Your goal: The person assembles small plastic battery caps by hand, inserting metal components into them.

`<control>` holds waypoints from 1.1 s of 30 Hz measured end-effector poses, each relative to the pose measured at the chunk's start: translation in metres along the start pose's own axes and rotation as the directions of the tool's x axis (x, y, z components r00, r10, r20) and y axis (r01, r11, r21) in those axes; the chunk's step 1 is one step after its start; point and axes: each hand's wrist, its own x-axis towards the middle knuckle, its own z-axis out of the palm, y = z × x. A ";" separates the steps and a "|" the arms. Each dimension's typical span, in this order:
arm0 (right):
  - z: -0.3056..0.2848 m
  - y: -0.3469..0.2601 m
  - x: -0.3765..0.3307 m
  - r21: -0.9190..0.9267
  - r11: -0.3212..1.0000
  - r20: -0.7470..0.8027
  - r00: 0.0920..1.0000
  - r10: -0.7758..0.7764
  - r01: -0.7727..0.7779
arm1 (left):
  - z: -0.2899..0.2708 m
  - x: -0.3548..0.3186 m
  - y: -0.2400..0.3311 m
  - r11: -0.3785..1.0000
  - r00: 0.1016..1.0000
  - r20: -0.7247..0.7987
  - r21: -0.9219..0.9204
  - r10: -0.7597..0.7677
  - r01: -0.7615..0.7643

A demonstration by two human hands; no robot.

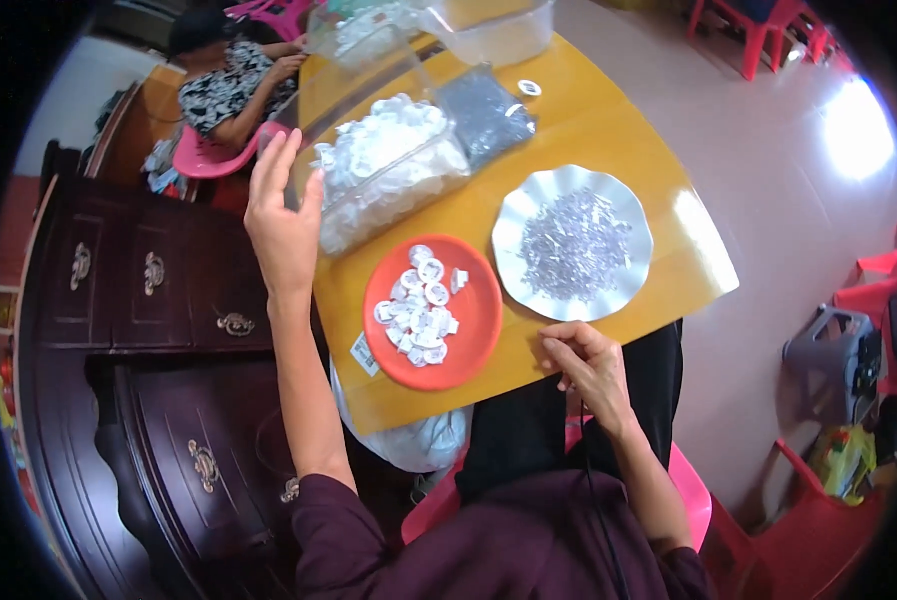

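Note:
My left hand (286, 225) is raised at the left side of a clear plastic box (388, 195), fingers stretched and thumb apart, holding nothing I can see. Small white plastic pieces (383, 135) are heaped in that box. In front of it, an orange-red plate (483, 330) carries round white parts (418, 315). To its right a white scalloped plate (508, 240) bears a pile of small silvery metal pieces (576, 245). Just below this plate, at the table's near edge, my right hand (593, 375) has curled fingers with thumb and forefinger close together; anything between them is too small to make out.
A bag of dark small parts (483, 115) and a single white ring (529, 88) lie on the yellow table (608, 105). Another clear tub (493, 35) stands at the far end. A person (233, 90) sits far left. Dark wooden drawers (168, 300) border the left side.

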 end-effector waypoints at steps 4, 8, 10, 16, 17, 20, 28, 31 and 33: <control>-0.002 0.001 0.004 0.032 0.999 0.032 0.999 0.020 -0.021 | 0.025 -0.029 0.079 0.927 0.957 0.278 -0.375 0.087 0.025; -0.004 0.007 0.005 0.049 0.999 0.064 0.998 -0.015 0.012 | 0.077 -0.066 0.126 0.811 0.850 0.479 -0.574 0.218 0.116; -0.003 0.006 0.005 0.044 0.998 0.099 0.994 -0.040 0.036 | 0.092 -0.076 0.135 0.801 0.818 0.482 -0.597 0.313 0.046; -0.005 0.010 0.002 0.023 0.996 0.066 0.994 -0.091 0.090 | 0.107 -0.080 0.144 0.835 0.795 0.518 -0.550 0.316 0.026; -0.006 0.011 0.003 0.021 0.994 0.063 0.992 -0.108 0.107 | 0.108 -0.080 0.145 0.837 0.781 0.543 -0.545 0.309 0.047; -0.007 0.015 0.004 0.000 0.990 0.052 0.989 -0.138 0.138 | 0.111 -0.080 0.143 0.829 0.802 0.540 -0.550 0.258 0.104; -0.009 0.017 0.005 -0.046 0.985 0.072 0.984 -0.161 0.165 | 0.104 -0.077 0.140 0.848 0.807 0.528 -0.527 0.265 0.066; -0.007 0.016 0.005 -0.039 0.986 0.066 0.985 -0.161 0.164 | 0.101 -0.077 0.145 0.850 0.827 0.491 -0.526 0.274 0.030; -0.007 0.017 0.005 -0.036 0.986 0.065 0.985 -0.163 0.165 | 0.099 -0.076 0.153 0.855 0.840 0.461 -0.518 0.287 -0.008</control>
